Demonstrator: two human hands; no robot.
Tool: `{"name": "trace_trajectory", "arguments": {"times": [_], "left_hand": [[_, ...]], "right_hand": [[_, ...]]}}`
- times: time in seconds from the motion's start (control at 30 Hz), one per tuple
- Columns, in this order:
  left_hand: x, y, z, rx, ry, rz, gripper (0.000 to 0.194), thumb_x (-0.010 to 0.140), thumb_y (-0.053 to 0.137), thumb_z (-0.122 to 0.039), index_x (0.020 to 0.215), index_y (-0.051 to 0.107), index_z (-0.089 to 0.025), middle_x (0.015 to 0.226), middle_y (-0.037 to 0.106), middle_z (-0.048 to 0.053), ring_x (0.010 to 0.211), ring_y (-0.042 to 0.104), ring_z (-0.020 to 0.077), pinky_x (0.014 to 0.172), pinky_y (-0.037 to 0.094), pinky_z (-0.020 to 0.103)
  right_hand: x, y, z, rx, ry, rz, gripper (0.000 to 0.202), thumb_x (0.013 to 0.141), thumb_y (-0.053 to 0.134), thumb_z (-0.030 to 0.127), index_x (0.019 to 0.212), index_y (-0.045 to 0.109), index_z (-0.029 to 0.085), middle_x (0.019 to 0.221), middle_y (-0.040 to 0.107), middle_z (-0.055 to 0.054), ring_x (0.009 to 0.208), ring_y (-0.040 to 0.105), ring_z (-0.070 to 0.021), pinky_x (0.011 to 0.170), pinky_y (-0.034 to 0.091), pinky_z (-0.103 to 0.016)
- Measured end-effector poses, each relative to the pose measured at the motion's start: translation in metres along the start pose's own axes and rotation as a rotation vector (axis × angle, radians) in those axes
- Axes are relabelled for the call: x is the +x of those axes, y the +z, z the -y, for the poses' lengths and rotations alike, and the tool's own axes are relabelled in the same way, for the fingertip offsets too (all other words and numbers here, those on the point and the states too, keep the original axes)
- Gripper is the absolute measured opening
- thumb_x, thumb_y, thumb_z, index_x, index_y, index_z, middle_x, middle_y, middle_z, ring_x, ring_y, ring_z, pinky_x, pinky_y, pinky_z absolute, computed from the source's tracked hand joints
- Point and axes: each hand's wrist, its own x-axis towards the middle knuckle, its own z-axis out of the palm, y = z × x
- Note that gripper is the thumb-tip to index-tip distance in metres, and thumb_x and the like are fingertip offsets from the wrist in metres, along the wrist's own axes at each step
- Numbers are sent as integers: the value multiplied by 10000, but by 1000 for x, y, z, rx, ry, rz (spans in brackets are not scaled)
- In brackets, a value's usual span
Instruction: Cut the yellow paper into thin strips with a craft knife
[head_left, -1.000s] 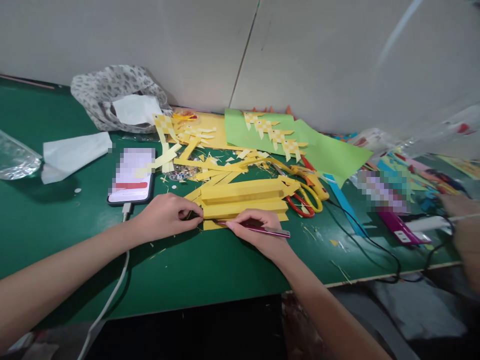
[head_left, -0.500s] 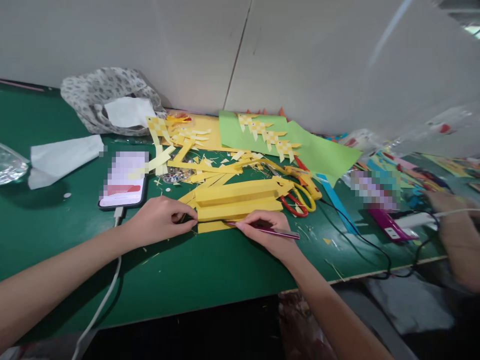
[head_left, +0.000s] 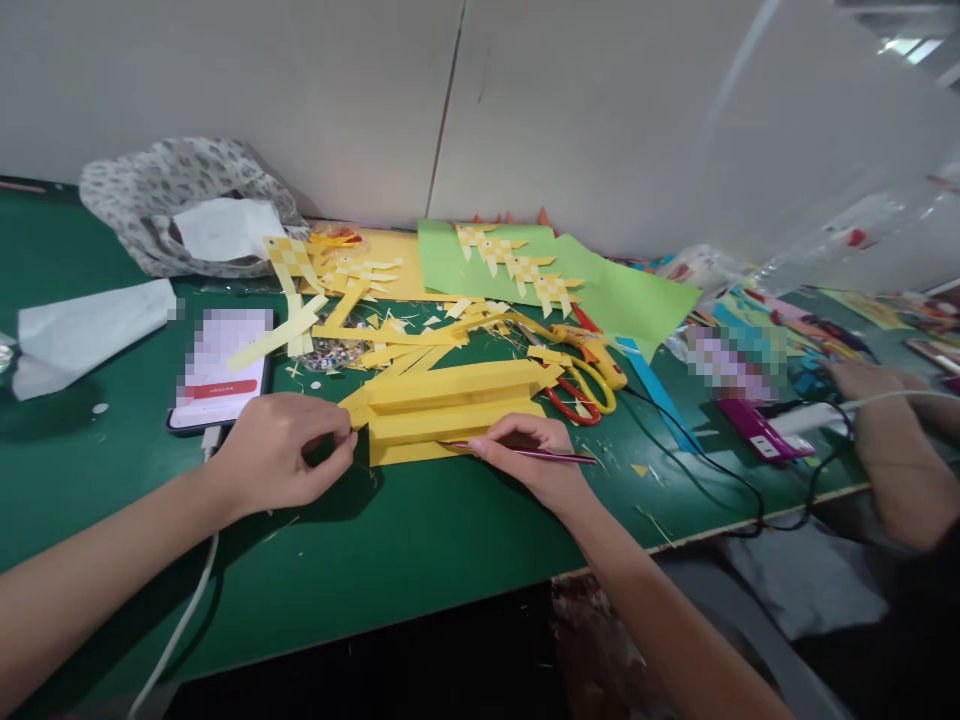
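A yellow sheet with lengthwise folds (head_left: 450,411) lies near the table's front edge. My right hand (head_left: 525,450) pinches a thin dark-red pen-like tool (head_left: 555,456), whose tip rests on the sheet's front strip. Just left of the sheet, my left hand (head_left: 296,450) has its thumb and fingers closed together; what they hold, if anything, is too small to make out. Behind the sheet lie yellow paper strips (head_left: 412,350), and at its right end are scissors with red and yellow handles (head_left: 592,390).
A phone (head_left: 229,365) with a white cable lies at the left, before a patterned cloth bag (head_left: 187,180). Green paper (head_left: 622,290) bears checkered paper fish (head_left: 517,265). A glue gun (head_left: 607,360) stands behind the scissors. Another person's hand (head_left: 870,400) is at the right.
My left hand has come off the sheet's left edge, moving left. The tool's tip stays on the front strip, where the dark line is no longer seen. The whole view has shifted slightly.
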Motion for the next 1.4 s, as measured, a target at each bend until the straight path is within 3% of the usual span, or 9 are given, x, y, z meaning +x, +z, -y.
{"name": "trace_trajectory", "arguments": {"times": [0.13, 0.2, 0.3, 0.47, 0.63, 0.83, 1.13, 1.27, 1.4], "left_hand": [[4, -2, -3, -41, 67, -106, 198, 884, 474, -188, 713, 571, -162, 603, 570, -1, 568, 521, 121, 533, 387, 241], [5, 1, -4, -29, 109, -90, 106, 884, 514, -189, 890, 611, -147, 808, 662, 46, 770, 611, 158, 675, 470, 262], [5, 9, -3, 8, 158, -31, 198, 892, 547, -225, 1066, 602, -151, 1001, 682, 73, 931, 623, 192, 787, 502, 301], [3, 17, 2, 28, 185, -16, 217, 921, 534, -256, 1098, 612, -156, 994, 703, 71, 906, 647, 196, 785, 528, 320], [4, 11, 5, 2, 228, -10, 192, 930, 494, -197, 956, 682, -165, 907, 721, 58, 800, 667, 172, 704, 539, 288], [5, -1, 5, 74, 237, -27, 157, 874, 537, -200, 820, 684, -181, 786, 719, 24, 670, 662, 165, 580, 521, 282], [3, 2, -11, 115, 421, -126, 125, 868, 587, -140, 971, 657, -153, 902, 735, 40, 801, 685, 149, 771, 561, 269], [3, 11, -12, 81, 335, -48, 231, 941, 483, -194, 1128, 611, -146, 1088, 708, 82, 975, 674, 193, 855, 563, 326], [2, 16, -6, 56, 276, 26, 259, 973, 415, -222, 1134, 604, -146, 1081, 707, 87, 954, 678, 197, 802, 574, 325]], "right_hand": [[0, 7, 1, 56, 56, 27, 218, 614, 779, 352, 555, 652, 186, 551, 660, -21, 483, 561, -124, 456, 414, -239], [1, 11, 1, 79, 73, 48, 225, 610, 787, 361, 558, 654, 186, 565, 675, -25, 497, 578, -130, 467, 426, -241], [4, 16, 3, 139, 94, 96, 234, 613, 791, 381, 577, 664, 189, 604, 701, -32, 533, 608, -138, 515, 465, -251], [9, 23, 7, 226, 126, 140, 244, 606, 803, 376, 565, 650, 191, 585, 690, -13, 538, 607, -123, 567, 484, -254], [11, 31, 7, 232, 134, 161, 273, 604, 805, 411, 573, 646, 192, 592, 694, -17, 537, 611, -127, 565, 485, -259], [13, 15, 7, 136, 86, 110, 283, 606, 805, 421, 572, 655, 183, 582, 689, -23, 521, 608, -135, 525, 476, -256], [1, 9, 6, 68, 67, 90, 243, 628, 782, 387, 569, 656, 188, 562, 689, -27, 500, 602, -139, 488, 463, -248], [-1, 13, 7, 35, 70, 72, 211, 627, 774, 361, 565, 664, 193, 552, 684, -25, 483, 593, -138, 468, 457, -246], [-2, 15, 9, -4, 56, 68, 180, 634, 762, 338, 564, 683, 193, 548, 679, -22, 474, 578, -130, 462, 446, -240]]}}
